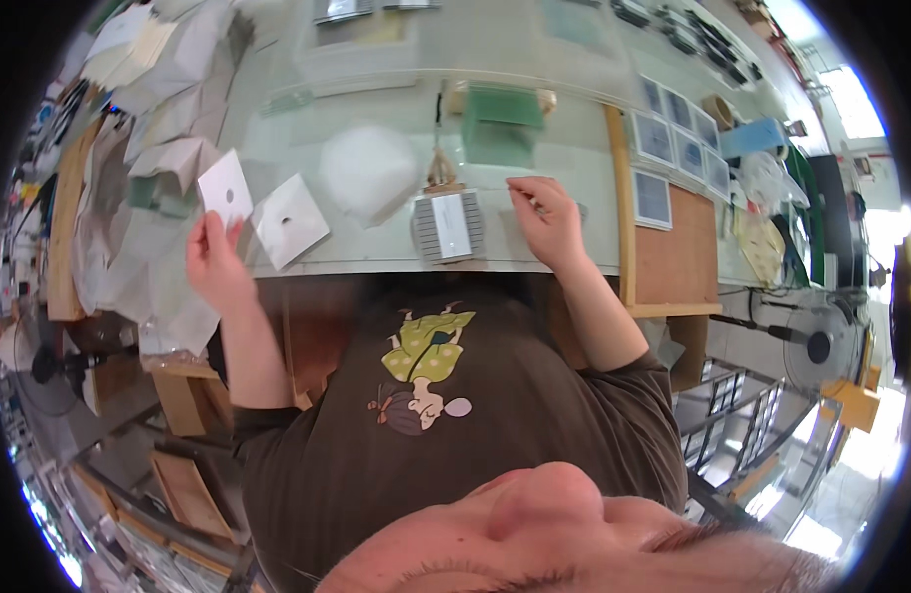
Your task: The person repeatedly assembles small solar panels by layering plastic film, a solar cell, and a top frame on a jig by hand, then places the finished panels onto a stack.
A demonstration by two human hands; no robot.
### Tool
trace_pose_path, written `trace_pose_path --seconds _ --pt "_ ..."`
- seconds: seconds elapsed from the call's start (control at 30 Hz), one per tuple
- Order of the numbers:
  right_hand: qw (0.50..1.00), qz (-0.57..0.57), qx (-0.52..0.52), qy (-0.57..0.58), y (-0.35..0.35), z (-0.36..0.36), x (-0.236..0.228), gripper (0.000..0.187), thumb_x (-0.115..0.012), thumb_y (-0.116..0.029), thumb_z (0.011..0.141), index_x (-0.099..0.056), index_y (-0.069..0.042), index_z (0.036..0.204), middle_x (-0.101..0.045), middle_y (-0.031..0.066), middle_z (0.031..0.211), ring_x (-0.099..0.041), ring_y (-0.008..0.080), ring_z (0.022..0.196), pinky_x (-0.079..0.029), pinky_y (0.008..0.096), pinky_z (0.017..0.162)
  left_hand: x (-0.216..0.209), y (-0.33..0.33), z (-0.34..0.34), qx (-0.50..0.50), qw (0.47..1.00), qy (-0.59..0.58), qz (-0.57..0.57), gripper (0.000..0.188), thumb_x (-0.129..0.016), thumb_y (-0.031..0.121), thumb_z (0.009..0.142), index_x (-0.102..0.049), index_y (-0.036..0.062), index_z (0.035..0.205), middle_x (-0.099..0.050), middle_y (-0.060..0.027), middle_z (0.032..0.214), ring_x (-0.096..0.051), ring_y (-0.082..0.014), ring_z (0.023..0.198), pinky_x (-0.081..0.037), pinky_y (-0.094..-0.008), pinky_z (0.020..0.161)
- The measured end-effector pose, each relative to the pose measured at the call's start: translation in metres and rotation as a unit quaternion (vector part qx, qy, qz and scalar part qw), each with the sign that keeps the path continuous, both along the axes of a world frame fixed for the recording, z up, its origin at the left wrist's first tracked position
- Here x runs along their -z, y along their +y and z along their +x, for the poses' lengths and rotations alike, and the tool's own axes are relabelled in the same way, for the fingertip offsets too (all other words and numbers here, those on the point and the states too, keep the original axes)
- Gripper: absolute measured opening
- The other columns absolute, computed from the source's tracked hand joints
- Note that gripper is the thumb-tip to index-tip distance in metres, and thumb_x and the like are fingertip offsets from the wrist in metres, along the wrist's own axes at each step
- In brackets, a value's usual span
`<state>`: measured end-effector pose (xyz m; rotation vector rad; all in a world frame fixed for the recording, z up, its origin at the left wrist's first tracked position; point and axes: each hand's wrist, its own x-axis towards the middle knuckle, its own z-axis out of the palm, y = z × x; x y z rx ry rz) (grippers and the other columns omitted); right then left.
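Observation:
Raised at the left of the table, my left hand [218,265] pinches a white square paper sleeve [225,186] with a small dark round spot in it. A second such sleeve, a white square [305,225], lies on the table just to its right. My right hand [550,225] hovers over the table at the right with its fingers curled together; what they hold, if anything, is too small to make out. Left of that hand lies a grey striped block [426,229] with a pale strip down its middle. A tan-bristled brush [441,170] sits just beyond it.
A round white pile [368,170] sits mid-table, with a green block [503,127] to its right. A wooden rail [616,198] edges the work area; several white-framed grey squares [652,200] lie beyond it. Crumpled paper-like sheets [144,237] cover the left side.

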<state>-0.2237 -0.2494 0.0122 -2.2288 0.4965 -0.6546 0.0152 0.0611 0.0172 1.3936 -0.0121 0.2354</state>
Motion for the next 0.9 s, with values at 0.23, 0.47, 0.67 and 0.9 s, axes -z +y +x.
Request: trace_pose_path --seconds 0.23,0.47,0.67,0.9 --pt "0.807 0.579 -0.108 0.031 0.049 0.013 -0.04 0.028 -0.06 -0.012 0.092 -0.058 0.001 0.116 -0.063 0.0014 0.08 -0.057 0.0078 0.066 -0.045 0.0194 0.056 -0.018 -0.076 -0.084 0.305 0.731 -0.54 0.283 0.025 -0.073 0.008 0.075 -0.065 0.0051 0.099 -0.062 -0.0088 0.1 -0.061 -0.0323 0.101 -0.052 -0.0374 0.082" --pt "0.831 0.553 -0.047 0.043 0.043 0.01 -0.025 0.033 -0.067 -0.012 0.087 -0.057 0.003 0.115 -0.062 -0.0007 0.075 -0.054 0.0042 0.058 -0.042 0.0171 0.052 0.016 -0.096 -0.08 0.429 0.893 0.084 0.111 0.021 -0.066 0.02 0.088 -0.063 -0.0001 0.094 -0.063 -0.0045 0.088 -0.057 -0.0104 0.076 -0.045 -0.0218 0.07" --pt "0.921 0.374 -0.006 0.11 0.04 -0.002 -0.002 0.045 -0.072 -0.012 0.08 -0.055 0.004 0.118 -0.058 -0.0032 0.065 -0.049 0.0024 0.056 -0.04 0.0189 0.053 0.014 -0.1 -0.083 0.502 0.811 0.16 0.254 0.032 -0.072 0.029 0.083 -0.064 -0.0005 0.072 -0.059 0.0001 0.064 -0.049 -0.0054 0.057 -0.04 -0.0226 0.051" --pt "0.928 0.359 -0.004 0.1 0.039 -0.005 0.011 0.049 -0.073 -0.012 0.078 -0.054 0.005 0.12 -0.054 -0.0043 0.062 -0.047 0.0028 0.057 -0.04 0.0198 0.057 0.019 -0.102 -0.085 0.474 0.812 0.139 0.311 0.034 -0.077 0.03 0.078 -0.062 0.0005 0.068 -0.056 0.0013 0.059 -0.044 -0.0048 0.051 -0.036 -0.0221 0.047"
